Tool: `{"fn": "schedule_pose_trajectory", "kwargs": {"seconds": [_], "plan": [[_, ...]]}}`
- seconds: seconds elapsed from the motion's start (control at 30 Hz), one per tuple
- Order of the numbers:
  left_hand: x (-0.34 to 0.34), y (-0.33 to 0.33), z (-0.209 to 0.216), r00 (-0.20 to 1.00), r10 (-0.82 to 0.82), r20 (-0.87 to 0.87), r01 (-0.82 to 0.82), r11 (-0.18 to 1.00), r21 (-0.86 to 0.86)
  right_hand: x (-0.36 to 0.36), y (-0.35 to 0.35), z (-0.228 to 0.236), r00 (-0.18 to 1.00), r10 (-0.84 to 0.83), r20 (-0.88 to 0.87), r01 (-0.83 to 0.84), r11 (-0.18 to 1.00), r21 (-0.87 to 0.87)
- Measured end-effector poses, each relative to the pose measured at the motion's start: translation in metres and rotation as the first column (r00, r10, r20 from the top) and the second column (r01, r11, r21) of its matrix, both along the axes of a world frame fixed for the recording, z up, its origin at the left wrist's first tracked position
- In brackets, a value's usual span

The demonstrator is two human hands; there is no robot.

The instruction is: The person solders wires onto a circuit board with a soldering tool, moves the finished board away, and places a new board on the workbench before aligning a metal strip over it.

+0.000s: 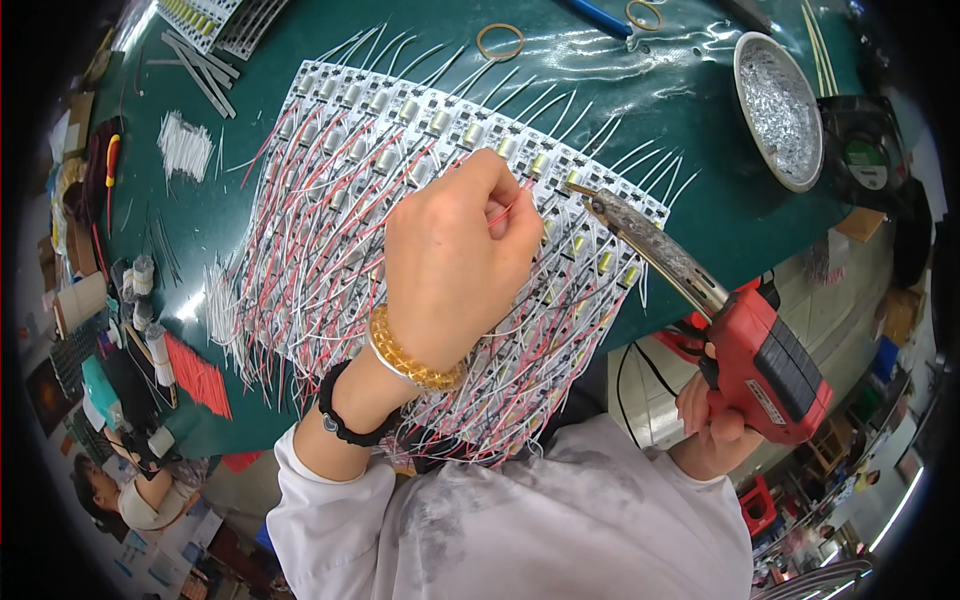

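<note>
Pinching left hand (455, 255): fingertips together on one red wire (509, 209); its back hides the middle of the boards (440, 120).
Right hand (715, 435): closed round one soldering gun (765, 365), tip (582, 190) over the boards, contact unclear.
Boards: mid-table (690, 110), under tangled wires (300, 290).
Bowl (801, 184): one, at right.
Rubber bands (501, 58): two, beyond the boards.
Red bundle (198, 378): one, at left.
Screwdriver (112, 160): one, farther out left.

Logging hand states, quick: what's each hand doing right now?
Left hand: closed, fingertips pinching a thin red wire.
Right hand: closed, holding the red soldering gun by its handle.
</note>
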State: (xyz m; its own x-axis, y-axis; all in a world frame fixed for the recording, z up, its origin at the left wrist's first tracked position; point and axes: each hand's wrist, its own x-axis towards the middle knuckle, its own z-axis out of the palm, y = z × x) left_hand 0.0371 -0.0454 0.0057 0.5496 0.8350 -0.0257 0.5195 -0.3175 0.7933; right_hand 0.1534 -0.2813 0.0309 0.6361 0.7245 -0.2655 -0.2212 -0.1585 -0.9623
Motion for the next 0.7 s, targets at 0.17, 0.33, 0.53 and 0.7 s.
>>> {"fn": "schedule_pose_trajectory", "kwargs": {"seconds": [0.17, 0.33, 0.53, 0.7], "plan": [[0.001, 0.0, 0.001, 1.0, -0.018, 0.007, 0.018, 0.999, 0.029, -0.001, -0.006, -0.003, 0.997, 0.026, -0.068, -0.023, 0.999, 0.041], [0.001, -0.001, 0.009, 0.997, -0.072, 0.03, 0.048, 0.87, 0.49, 0.0, 0.008, -0.01, 0.981, -0.061, 0.184, 0.037, 0.991, 0.129], [0.006, -0.017, 0.01, 0.985, -0.142, 0.094, 0.114, 0.96, 0.256, 0.002, 0.001, -0.011, 0.97, -0.068, 0.232, 0.046, 0.994, 0.1], [0.009, -0.02, -0.007, 0.989, -0.148, 0.018, 0.135, 0.937, 0.322, 0.001, 0.001, -0.012, 0.978, -0.051, 0.2, 0.034, 0.995, 0.091]]}}
